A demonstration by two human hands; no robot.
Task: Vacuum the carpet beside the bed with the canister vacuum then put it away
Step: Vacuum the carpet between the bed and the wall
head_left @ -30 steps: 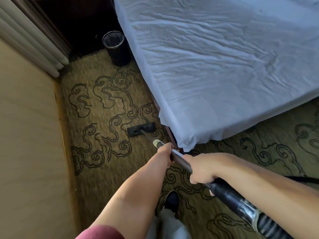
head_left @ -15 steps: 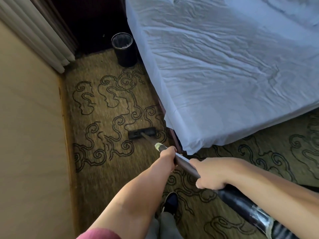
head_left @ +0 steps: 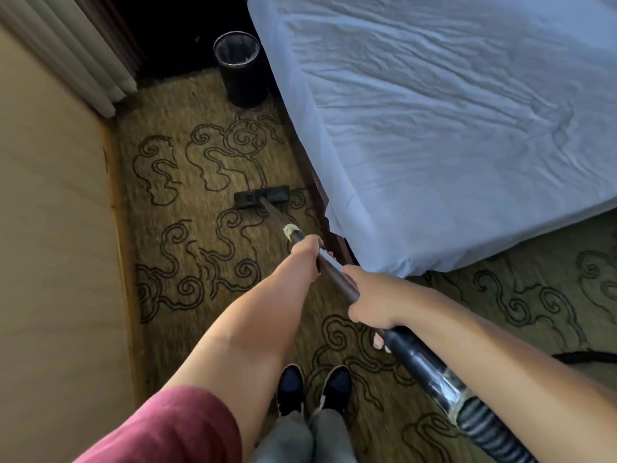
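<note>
Metal wand [head_left: 337, 275]: one, a smooth straight tube, slanting down to the floor head; a band of pale tape wraps it just above the left hand.
Head [head_left: 262, 197]: one, flat black rectangle, lying on the carpet between wall and bed, close to the bed's side.
Hose [head_left: 490, 429]: one, black and ribbed, joined to a glossy black cuff at the wand's near end.
Hands: two. Left hand [head_left: 307, 257] curls round the wand farther down; right hand [head_left: 369, 300] wraps it nearer the cuff.
Carpet [head_left: 187, 202]: one, olive-tan, coarse weave, with dark scrolling cloud outlines.
Bed [head_left: 450, 128]: one, draped in a creased pale-blue sheet that hangs over a dark frame.
Bin [head_left: 242, 73]: one, black cylinder with a clear liner, standing upright by the bed's side.
Shoes [head_left: 314, 389]: two, dark, side by side on the carpet.
Sleeve [head_left: 173, 429]: one, maroon, on the left arm.
Wall [head_left: 50, 262]: one, plain beige, with a wooden skirting.
</note>
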